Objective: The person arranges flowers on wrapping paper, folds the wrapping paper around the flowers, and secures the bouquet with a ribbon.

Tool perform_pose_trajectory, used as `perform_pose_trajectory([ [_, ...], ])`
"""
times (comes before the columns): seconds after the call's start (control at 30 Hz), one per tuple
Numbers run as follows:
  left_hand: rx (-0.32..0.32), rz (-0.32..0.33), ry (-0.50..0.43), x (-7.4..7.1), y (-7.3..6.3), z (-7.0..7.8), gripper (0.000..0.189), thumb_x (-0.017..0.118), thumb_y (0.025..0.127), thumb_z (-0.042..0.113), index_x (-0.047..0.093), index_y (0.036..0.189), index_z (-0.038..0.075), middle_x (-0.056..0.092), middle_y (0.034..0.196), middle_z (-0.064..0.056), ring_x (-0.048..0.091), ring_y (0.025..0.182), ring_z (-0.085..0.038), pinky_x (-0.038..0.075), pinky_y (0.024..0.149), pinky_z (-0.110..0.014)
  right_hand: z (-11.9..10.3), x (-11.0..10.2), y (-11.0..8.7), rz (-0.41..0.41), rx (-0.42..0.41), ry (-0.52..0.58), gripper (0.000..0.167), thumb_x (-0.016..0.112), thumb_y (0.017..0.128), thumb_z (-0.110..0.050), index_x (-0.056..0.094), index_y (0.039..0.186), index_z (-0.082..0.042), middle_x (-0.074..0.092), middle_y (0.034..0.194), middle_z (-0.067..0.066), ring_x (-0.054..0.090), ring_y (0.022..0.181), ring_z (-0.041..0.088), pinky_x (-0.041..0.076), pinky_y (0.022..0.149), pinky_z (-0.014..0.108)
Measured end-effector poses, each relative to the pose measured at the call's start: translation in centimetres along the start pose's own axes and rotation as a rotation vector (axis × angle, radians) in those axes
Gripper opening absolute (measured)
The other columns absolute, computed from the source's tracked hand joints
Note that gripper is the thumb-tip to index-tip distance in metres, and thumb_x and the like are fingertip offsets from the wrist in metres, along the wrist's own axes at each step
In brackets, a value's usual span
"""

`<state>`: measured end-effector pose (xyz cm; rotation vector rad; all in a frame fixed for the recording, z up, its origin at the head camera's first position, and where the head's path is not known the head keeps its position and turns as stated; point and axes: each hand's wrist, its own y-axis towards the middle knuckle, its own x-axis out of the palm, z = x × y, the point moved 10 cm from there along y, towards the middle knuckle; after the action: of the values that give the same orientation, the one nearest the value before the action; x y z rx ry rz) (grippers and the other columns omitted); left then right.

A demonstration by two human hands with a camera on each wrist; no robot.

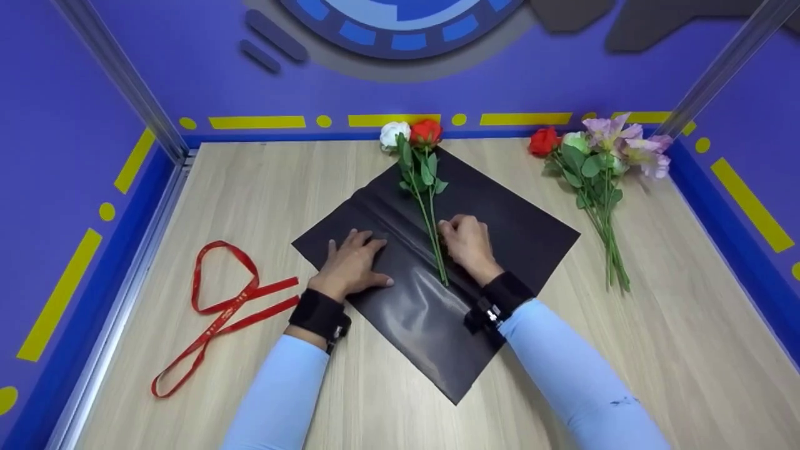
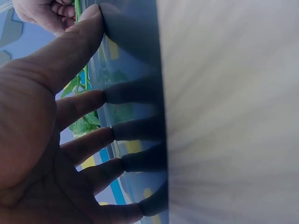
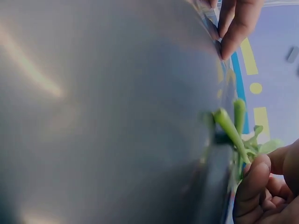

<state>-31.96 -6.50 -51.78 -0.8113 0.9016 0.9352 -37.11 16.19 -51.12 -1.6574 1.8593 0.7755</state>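
A white rose (image 1: pixel 395 136) and a red rose (image 1: pixel 426 133), both with long green stems, lie across a dark sheet of wrapping paper (image 1: pixel 512 231). My right hand (image 1: pixel 469 247) is beside the stems, fingers curled and thumb and forefinger pinching at them; the cut stem ends (image 3: pixel 226 122) stick out past it in the right wrist view. On the left part of the sheet, my left hand (image 1: pixel 353 265) rests with its fingers spread and fingertips pressing the glossy surface. A crease runs through the paper under the stems.
A looped red ribbon (image 1: pixel 228 315) lies on the wooden table (image 1: pixel 250 187) at left. At right lies a bunch of flowers (image 1: pixel 603 165) with red, pale green and pink-purple blooms. Blue panels (image 1: pixel 187 75) with yellow markings bound the table at the back and sides.
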Motion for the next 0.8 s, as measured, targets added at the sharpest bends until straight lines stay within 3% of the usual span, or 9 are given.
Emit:
perform_pose_trajectory([
  [0.13, 0.004, -0.002, -0.004, 0.1, 0.0, 0.0, 0.085, 0.08, 0.087, 0.051, 0.046, 0.157, 0.018, 0.033, 0.165, -0.017, 0.018, 0.156, -0.042, 0.013, 0.118, -0.075, 0.5, -2.4, -0.4, 0.076, -0.041, -0.065, 0.025, 0.067, 0.099, -0.028, 0.077, 0.087, -0.009, 0.073, 0.081, 0.006, 0.07, 0.081, 0.031, 0.055, 0.077, 0.046],
  [0.33, 0.007, 0.004, -0.004, 0.2, 0.0, -0.1, 0.085, 0.08, 0.087, 0.051, 0.047, 0.157, 0.018, 0.033, 0.165, -0.017, 0.018, 0.156, -0.042, 0.013, 0.117, -0.075, 2.4, -6.6, -1.3, 0.143, -0.109, -0.122, 0.024, 0.066, 0.099, -0.024, 0.077, 0.096, -0.003, 0.077, 0.089, 0.014, 0.073, 0.085, 0.036, 0.055, 0.077, 0.051],
  [0.5, 0.012, 0.01, -0.006, 0.1, -0.1, -0.1, 0.084, 0.08, 0.087, 0.051, 0.047, 0.157, 0.018, 0.033, 0.165, -0.017, 0.019, 0.156, -0.042, 0.013, 0.117, -0.075, 5.4, -10.5, -1.7, 0.209, -0.157, -0.198, 0.021, 0.065, 0.097, -0.014, 0.075, 0.099, 0.004, 0.075, 0.092, 0.023, 0.072, 0.085, 0.046, 0.054, 0.077, 0.058],
  [0.67, 0.013, 0.011, -0.007, 0.2, 0.0, -0.2, 0.084, 0.08, 0.087, 0.051, 0.047, 0.157, 0.019, 0.033, 0.165, -0.017, 0.019, 0.156, -0.042, 0.013, 0.117, -0.075, 8.9, -14.5, -1.7, 0.278, -0.131, -0.308, 0.02, 0.061, 0.096, -0.01, 0.072, 0.094, 0.006, 0.072, 0.089, 0.03, 0.067, 0.081, 0.053, 0.05, 0.069, 0.063],
  [0.8, 0.017, 0.012, -0.012, 0.1, 0.0, -0.1, 0.085, 0.08, 0.087, 0.051, 0.047, 0.157, 0.018, 0.032, 0.165, -0.017, 0.018, 0.156, -0.042, 0.013, 0.118, -0.075, 11.4, -16.9, -1.5, 0.273, -0.081, -0.416, 0.023, 0.05, 0.097, -0.008, 0.065, 0.101, 0.009, 0.064, 0.094, 0.036, 0.063, 0.079, 0.057, 0.047, 0.064, 0.065],
])
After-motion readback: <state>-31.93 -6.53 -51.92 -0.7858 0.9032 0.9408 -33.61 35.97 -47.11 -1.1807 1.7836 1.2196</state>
